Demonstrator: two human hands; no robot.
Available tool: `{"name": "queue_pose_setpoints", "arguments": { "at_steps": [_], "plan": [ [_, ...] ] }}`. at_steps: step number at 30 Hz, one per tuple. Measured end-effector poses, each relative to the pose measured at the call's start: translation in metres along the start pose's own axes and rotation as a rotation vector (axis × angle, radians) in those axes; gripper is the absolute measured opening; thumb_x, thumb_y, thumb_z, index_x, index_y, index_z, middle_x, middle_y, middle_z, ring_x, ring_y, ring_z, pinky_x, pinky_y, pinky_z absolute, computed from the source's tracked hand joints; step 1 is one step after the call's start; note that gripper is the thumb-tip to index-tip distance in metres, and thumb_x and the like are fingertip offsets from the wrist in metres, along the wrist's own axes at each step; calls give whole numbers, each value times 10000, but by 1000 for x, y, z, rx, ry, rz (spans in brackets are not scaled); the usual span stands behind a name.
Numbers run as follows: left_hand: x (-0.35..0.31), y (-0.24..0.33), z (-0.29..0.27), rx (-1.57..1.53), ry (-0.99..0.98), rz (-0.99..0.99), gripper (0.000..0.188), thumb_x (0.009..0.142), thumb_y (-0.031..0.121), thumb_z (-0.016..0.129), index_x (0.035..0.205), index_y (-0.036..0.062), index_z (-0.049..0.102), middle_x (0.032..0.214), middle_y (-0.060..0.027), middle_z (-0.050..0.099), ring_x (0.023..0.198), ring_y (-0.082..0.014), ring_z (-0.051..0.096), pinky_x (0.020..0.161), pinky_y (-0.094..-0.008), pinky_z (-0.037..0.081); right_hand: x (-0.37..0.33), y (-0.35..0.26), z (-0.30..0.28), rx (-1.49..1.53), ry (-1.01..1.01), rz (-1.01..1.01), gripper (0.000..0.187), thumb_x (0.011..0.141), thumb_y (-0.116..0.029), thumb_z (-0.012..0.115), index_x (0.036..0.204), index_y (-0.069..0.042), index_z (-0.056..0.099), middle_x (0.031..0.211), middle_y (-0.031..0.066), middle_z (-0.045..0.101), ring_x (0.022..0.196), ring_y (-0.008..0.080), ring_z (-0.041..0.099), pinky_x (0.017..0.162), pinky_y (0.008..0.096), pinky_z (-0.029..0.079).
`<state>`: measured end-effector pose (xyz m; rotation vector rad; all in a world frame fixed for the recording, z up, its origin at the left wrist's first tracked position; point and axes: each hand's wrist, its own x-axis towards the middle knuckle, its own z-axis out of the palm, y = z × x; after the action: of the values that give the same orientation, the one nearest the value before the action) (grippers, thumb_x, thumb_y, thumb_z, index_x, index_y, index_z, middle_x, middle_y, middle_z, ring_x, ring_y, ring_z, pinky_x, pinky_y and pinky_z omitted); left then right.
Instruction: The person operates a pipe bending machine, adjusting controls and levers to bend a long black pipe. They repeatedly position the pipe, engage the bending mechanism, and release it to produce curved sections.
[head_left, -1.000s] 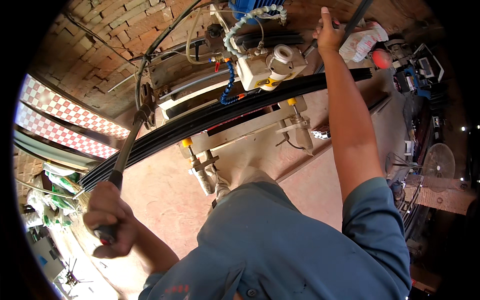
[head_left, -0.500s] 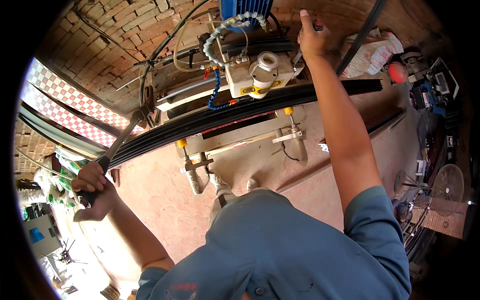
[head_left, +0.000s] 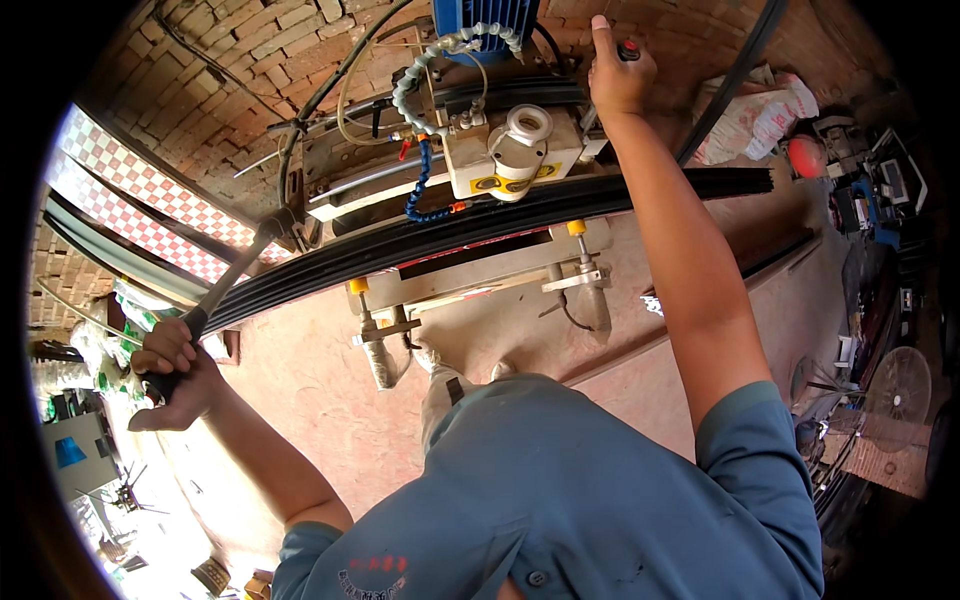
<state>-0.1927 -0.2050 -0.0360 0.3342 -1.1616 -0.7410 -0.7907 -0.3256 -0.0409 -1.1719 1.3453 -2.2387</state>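
Observation:
My left hand is wrapped around the dark grip of a long metal lever, which slants up to the left end of a machine. At the top right, my right hand is closed on a handle with a red button at its end, thumb stretched along it. Between my hands stands the machine's pale housing, below a blue motor. Long black strips lie across the machine in front of the housing. A blue segmented coolant hose bends down to them.
Two yellow-tipped clamps, a left one and a right one, stand on the near side of the strips. A brick wall rises behind. White sacks lie at right, with a fan below. My feet are on the reddish floor.
The whole view has shifted slightly. Both hands keep their grips, and the lever and the machine look much the same as before.

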Motion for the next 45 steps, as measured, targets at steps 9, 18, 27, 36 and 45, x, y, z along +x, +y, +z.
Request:
{"name": "queue_pose_setpoints", "arguments": {
  "at_steps": [9, 18, 27, 36, 45],
  "plan": [
    [-4, -5, 5, 6, 57, -3, 836, 768, 958, 363, 731, 127, 451, 600, 3, 315, 607, -151, 337, 690, -344, 330, -1, 6, 0, -47, 1, -82, 446, 871, -347, 805, 661, -84, 511, 513, 18, 515, 406, 137, 496, 399, 316, 391],
    [-5, -7, 4, 29, 78, -3, 848, 751, 972, 365, 732, 128, 445, 601, 3, 307, 610, -151, 327, 695, -350, 333, -1, 9, -1, -103, 10, -154, 475, 879, -364, 796, 612, -77, 527, 515, 17, 536, 421, 136, 516, 415, 326, 400],
    [-5, -7, 9, 11, 64, -7, 860, 742, 979, 371, 729, 123, 452, 607, 4, 301, 614, -150, 322, 683, -341, 323, -2, -1, 4, -303, 76, -233, 439, 910, -358, 755, 675, -28, 587, 562, 38, 534, 527, 150, 511, 527, 340, 417],
    [-8, -11, 13, -5, 57, -9, 876, 737, 985, 360, 739, 116, 466, 613, 3, 313, 611, -150, 325, 676, -339, 315, -6, -10, 8, -338, 116, -231, 442, 894, -347, 771, 689, 8, 606, 606, 60, 546, 596, 172, 514, 604, 370, 441],
    [-7, -11, 25, 25, 125, -2, 902, 712, 1005, 336, 708, 112, 463, 581, -5, 297, 588, -155, 321, 658, -344, 311, -6, -10, 10, -367, 124, -263, 469, 893, -350, 770, 641, -1, 584, 565, 70, 519, 549, 182, 495, 568, 382, 421]
  ]
}}
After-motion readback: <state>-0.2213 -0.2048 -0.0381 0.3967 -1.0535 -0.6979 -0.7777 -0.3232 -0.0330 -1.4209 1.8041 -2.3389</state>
